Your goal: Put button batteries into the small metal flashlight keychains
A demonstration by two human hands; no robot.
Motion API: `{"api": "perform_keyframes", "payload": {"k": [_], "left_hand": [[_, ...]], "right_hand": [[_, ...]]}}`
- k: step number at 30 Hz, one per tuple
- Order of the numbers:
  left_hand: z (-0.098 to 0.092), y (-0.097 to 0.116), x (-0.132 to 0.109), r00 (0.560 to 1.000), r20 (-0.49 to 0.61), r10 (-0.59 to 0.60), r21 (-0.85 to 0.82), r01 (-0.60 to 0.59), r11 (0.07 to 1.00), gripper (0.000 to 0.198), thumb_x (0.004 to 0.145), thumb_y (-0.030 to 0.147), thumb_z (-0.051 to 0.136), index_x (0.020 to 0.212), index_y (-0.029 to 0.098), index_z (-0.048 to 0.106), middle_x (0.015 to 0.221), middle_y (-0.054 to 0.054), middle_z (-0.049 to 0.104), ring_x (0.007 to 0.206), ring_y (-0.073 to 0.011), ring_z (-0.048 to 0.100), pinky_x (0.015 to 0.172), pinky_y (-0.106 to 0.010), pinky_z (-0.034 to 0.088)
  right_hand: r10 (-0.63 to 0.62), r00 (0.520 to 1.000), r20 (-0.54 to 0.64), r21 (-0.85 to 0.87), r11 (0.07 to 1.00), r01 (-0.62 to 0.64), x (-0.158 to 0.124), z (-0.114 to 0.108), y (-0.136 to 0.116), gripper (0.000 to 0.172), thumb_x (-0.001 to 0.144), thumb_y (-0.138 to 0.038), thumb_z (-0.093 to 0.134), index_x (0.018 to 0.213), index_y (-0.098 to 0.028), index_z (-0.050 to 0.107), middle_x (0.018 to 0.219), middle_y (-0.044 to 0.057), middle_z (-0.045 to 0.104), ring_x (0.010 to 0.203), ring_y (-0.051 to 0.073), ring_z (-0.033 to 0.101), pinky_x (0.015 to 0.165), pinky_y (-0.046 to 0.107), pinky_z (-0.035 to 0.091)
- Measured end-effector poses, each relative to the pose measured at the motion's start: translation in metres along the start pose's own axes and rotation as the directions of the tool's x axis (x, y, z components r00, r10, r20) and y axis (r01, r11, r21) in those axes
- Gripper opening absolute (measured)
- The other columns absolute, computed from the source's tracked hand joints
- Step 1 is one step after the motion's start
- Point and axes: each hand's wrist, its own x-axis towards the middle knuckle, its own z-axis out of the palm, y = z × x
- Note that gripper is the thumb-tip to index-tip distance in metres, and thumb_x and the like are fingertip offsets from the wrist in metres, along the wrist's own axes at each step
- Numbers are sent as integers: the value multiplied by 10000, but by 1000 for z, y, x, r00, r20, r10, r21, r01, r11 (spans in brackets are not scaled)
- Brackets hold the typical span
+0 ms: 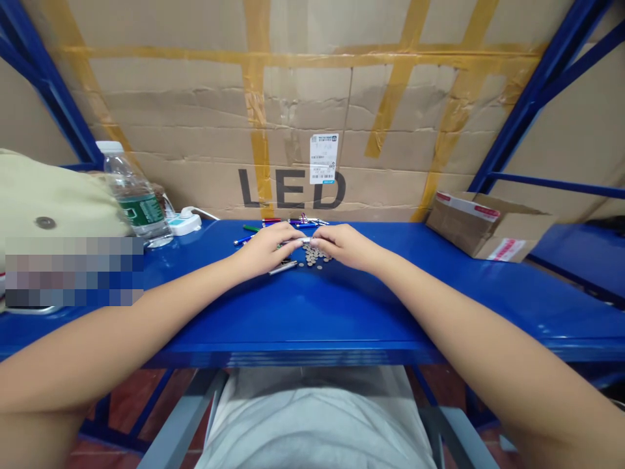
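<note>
Both my hands meet at the middle of the blue shelf. My left hand and my right hand each pinch one end of a small silver metal piece held between them. Just below lies a pile of several small round metal parts. A silver pen-like tube rests by my left hand. Several coloured pens lie behind the hands, against the cardboard.
A large taped cardboard sheet marked LED stands at the back. A water bottle and a white power strip sit at the left, beside a beige bag. An open cardboard box sits at the right.
</note>
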Motion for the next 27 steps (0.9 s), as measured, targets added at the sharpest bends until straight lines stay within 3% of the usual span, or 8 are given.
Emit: {"api": "perform_keyframes", "payload": {"k": [4,9,17,27], "left_hand": [[-2,1,0,995,60,-77,-115,83,990,317,957,375,443,1063,184,674,1051,-71,694,987,-185,626,901,-319,482],[-4,3,-3,997,56,-53,-149,61,987,317,950,381,466,1057,184,689,1027,-71,704,961,-185,632,887,-318,494],[-2,3,-6,998,-7,58,-152,-58,987,320,957,359,465,1051,163,699,967,-86,695,915,-177,634,858,-309,499],[-3,2,-5,998,-8,70,-55,-70,996,291,961,309,453,1076,163,676,994,-81,689,938,-180,620,854,-310,489]], "right_hand": [[-48,998,51,-432,900,65,-1,-5,-10,308,974,-348,425,817,-168,619,835,65,677,711,155,567,595,252,309],[-74,993,90,-624,773,114,-5,-5,-16,355,978,-362,423,797,-153,645,751,76,678,638,156,557,547,274,247],[-141,984,108,-686,706,176,-8,-2,-15,394,980,-363,402,780,-142,660,671,70,653,594,158,534,538,286,216],[-88,995,47,-500,861,99,-6,4,-5,390,1005,-364,330,823,-172,617,825,56,692,733,169,597,606,259,299]]}}
